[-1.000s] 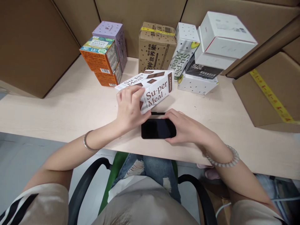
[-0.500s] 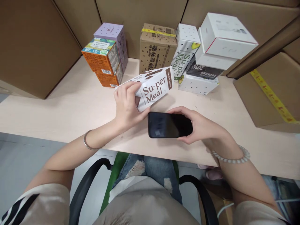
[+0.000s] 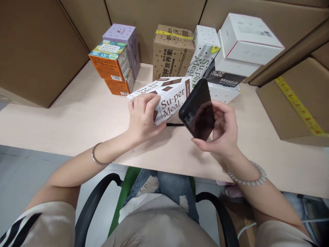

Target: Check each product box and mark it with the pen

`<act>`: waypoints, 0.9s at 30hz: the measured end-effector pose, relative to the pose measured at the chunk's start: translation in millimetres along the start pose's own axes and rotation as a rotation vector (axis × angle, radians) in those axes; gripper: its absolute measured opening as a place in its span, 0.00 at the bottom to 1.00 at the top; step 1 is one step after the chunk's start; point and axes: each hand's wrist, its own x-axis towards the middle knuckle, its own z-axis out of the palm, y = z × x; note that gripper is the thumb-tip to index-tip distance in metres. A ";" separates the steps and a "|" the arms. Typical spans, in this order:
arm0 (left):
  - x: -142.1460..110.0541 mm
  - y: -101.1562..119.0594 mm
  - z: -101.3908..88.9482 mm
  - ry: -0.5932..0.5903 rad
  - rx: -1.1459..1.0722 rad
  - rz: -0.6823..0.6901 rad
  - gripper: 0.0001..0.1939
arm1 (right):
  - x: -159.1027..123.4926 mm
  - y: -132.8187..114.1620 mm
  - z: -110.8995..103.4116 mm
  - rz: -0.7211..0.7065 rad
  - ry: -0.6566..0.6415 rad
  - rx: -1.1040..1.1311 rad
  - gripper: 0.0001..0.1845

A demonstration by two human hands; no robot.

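Shirt [image 3: 154, 223], pale, at bottom centre of the frame. Beyond, ripped jeans [image 3: 168, 185] between black armrests [image 3: 86, 209]. Table [image 3: 64, 127], pale wood-toned, across the middle of the frame.

Right hand [image 3: 223, 128], right of centre: beaded bracelet [image 3: 248, 180] at the wrist; phone [image 3: 199, 115] pinched between thumb at the lower edge and fingers at the right side. Phone black, tilted steeply, apparently clear of the table, overlapping in view the white boxes behind.

Left hand [image 3: 142, 118], just left of centre: metal bangle [image 3: 95, 154] on the forearm; fingers nearly together, curled over the left end of a white carton [image 3: 173, 99], thumb against the lower corner. Carton marked "Su-per Meal" in brown, set at a slant, right end just beside the phone in view; contact between the two not determinable. Thin black item [image 3: 175, 124] just below the carton, partly hidden, identity uncertain.

Farther back, upper left: two orange boxes [image 3: 108, 67], stacked, in front of a purple box [image 3: 119, 31]. Upper centre: brown box [image 3: 172, 56] with yellow tape, beside a leaning green-lettered carton [image 3: 203, 53]. Upper right: stack of white boxes [image 3: 253, 44] with a dark box [image 3: 223, 76] between. Behind all, cardboard panels [image 3: 149, 15].
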 end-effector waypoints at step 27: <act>1.7 -9.6 4.7 0.134 -0.045 0.018 0.38 | 3.9 -0.3 -4.6 -0.085 -0.236 -0.071 0.50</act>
